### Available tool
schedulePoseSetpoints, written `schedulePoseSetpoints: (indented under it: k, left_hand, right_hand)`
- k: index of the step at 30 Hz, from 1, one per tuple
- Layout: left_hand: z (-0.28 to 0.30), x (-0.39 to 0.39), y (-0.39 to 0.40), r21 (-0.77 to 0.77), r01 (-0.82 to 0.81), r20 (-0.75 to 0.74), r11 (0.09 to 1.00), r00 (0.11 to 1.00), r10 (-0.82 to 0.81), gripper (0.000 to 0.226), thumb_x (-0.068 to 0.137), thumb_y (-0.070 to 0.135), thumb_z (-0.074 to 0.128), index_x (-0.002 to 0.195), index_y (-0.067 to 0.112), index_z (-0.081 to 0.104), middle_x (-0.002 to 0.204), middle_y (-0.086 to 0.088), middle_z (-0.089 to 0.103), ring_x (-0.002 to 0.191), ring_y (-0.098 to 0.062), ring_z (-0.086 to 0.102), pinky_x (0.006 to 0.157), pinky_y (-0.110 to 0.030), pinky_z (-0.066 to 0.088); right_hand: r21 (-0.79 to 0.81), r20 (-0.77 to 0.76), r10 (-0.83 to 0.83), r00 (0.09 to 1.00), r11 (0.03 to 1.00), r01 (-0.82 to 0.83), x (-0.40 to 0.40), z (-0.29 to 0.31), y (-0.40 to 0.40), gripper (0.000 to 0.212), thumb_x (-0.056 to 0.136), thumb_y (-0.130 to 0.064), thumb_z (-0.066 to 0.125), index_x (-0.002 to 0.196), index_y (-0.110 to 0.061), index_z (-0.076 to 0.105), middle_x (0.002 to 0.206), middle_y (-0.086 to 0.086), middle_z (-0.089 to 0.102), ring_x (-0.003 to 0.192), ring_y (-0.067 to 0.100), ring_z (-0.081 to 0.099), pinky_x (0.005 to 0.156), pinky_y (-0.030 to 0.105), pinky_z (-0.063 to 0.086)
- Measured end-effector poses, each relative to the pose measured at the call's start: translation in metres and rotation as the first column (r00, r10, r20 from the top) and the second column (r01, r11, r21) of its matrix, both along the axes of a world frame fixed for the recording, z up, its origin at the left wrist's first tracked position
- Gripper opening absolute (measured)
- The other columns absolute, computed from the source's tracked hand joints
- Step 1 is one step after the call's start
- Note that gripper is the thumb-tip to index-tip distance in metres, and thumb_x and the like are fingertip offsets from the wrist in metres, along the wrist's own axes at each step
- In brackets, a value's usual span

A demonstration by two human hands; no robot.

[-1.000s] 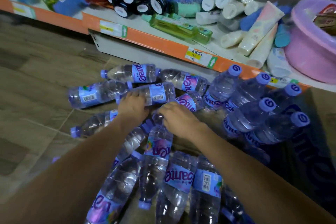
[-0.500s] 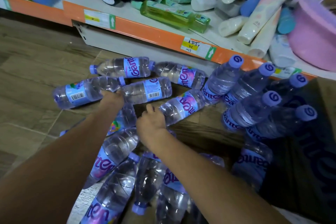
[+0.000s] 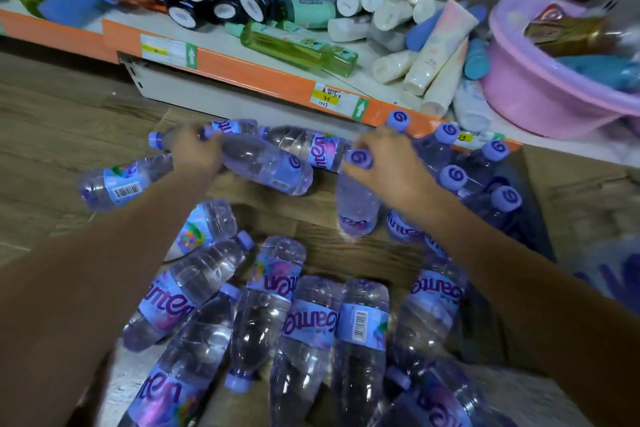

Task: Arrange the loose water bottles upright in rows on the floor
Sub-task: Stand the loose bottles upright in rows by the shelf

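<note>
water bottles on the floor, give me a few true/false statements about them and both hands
1. The right hand grips an upright bottle at its cap. True.
2. The left hand holds nothing. False: it grips a tilted bottle.
3. Standing bottles are grouped on the right, by the shelf. True.
4. Every bottle nearest the camera stands upright. False: the near bottles lie on their sides.
</note>
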State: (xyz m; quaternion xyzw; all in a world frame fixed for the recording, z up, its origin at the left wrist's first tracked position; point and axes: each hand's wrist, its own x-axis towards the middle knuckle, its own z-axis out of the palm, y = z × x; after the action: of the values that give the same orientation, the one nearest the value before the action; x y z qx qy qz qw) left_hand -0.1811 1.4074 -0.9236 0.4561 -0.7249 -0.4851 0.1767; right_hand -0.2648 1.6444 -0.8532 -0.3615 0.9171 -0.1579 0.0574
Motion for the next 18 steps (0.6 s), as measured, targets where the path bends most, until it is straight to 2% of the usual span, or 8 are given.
schedulePoseSetpoints:
  k: [2,5,7,9,12,14,16,18]
  left_hand:
    - [0.018,-0.009,0.018,-0.239,0.235,0.049,0.942,0.972,-0.230,0.020,0.085,0.018,0.060,0.103,0.010,0.060,0.098,-0.015,0.055,0.094,-0.028,0.056,0.088,-0.032,0.042]
    - [0.039,-0.023,0.052,-0.508,0.580,0.148,0.637,0.787,-0.599,0.033,0.083,0.010,0.062,0.115,0.006,0.057,0.113,-0.022,0.052,0.106,-0.031,0.052,0.090,-0.027,0.033]
    - [0.042,-0.032,0.068,-0.529,0.708,0.248,0.467,0.656,-0.713,0.034,0.084,0.009,0.059,0.117,0.010,0.056,0.117,-0.016,0.050,0.106,-0.029,0.051,0.090,-0.030,0.038]
    - [0.048,-0.038,0.076,-0.498,0.786,0.309,0.366,0.555,-0.772,0.033,0.085,0.007,0.057,0.117,0.014,0.056,0.118,-0.011,0.049,0.102,-0.028,0.051,0.085,-0.032,0.042]
    - [0.054,-0.040,0.078,-0.492,0.819,0.270,0.296,0.467,-0.842,0.030,0.085,0.002,0.057,0.113,0.011,0.057,0.115,-0.010,0.050,0.099,-0.019,0.047,0.080,-0.023,0.036]
    - [0.056,-0.042,0.080,-0.468,0.845,0.258,0.258,0.410,-0.875,0.028,0.084,-0.002,0.055,0.110,0.010,0.058,0.111,-0.008,0.050,0.100,-0.018,0.046,0.081,-0.025,0.037]
    - [0.057,-0.045,0.087,-0.426,0.856,0.232,0.294,0.417,-0.879,0.030,0.083,-0.005,0.053,0.109,0.010,0.057,0.109,-0.004,0.047,0.101,-0.019,0.046,0.079,-0.022,0.037]
    - [0.055,-0.048,0.093,-0.386,0.839,0.186,0.384,0.478,-0.858,0.033,0.083,0.001,0.057,0.114,0.012,0.054,0.116,-0.005,0.048,0.099,-0.017,0.044,0.071,-0.012,0.032]
  right_hand:
    - [-0.144,0.072,-0.196,0.978,0.968,0.205,-0.018,0.002,0.025,0.019,0.082,-0.023,0.067,0.082,-0.006,0.059,0.069,0.004,0.054,0.079,0.031,0.059,0.069,0.033,0.040]
    - [-0.183,0.139,-0.287,0.948,0.933,0.309,-0.022,-0.003,0.040,0.028,0.081,-0.024,0.069,0.087,0.002,0.062,0.071,0.008,0.054,0.076,0.033,0.060,0.076,0.041,0.049]
    - [-0.158,0.110,-0.272,0.956,0.945,0.287,-0.021,-0.003,0.042,0.029,0.081,-0.025,0.069,0.088,0.003,0.063,0.079,0.017,0.061,0.078,0.032,0.060,0.077,0.042,0.050]
    - [-0.185,0.103,-0.264,0.959,0.942,0.279,-0.024,-0.003,0.045,0.027,0.081,-0.025,0.069,0.088,0.001,0.063,0.083,0.018,0.063,0.079,0.034,0.062,0.075,0.042,0.051]
    - [-0.126,0.060,-0.233,0.971,0.963,0.239,-0.025,-0.008,0.045,0.028,0.082,-0.024,0.068,0.093,0.001,0.061,0.092,0.016,0.063,0.089,0.030,0.060,0.073,0.033,0.043]
    - [-0.072,0.043,-0.182,0.982,0.980,0.184,-0.023,-0.012,0.040,0.030,0.083,-0.027,0.067,0.097,-0.003,0.057,0.102,0.015,0.060,0.094,0.029,0.056,0.072,0.029,0.038]
    - [-0.056,0.050,-0.167,0.985,0.984,0.170,-0.023,-0.015,0.037,0.027,0.084,-0.026,0.065,0.098,-0.005,0.054,0.105,0.017,0.056,0.095,0.032,0.055,0.073,0.031,0.038]
    - [-0.066,0.076,-0.177,0.981,0.981,0.182,-0.022,-0.015,0.039,0.026,0.083,-0.025,0.065,0.096,-0.008,0.052,0.103,0.016,0.056,0.094,0.032,0.054,0.073,0.033,0.038]
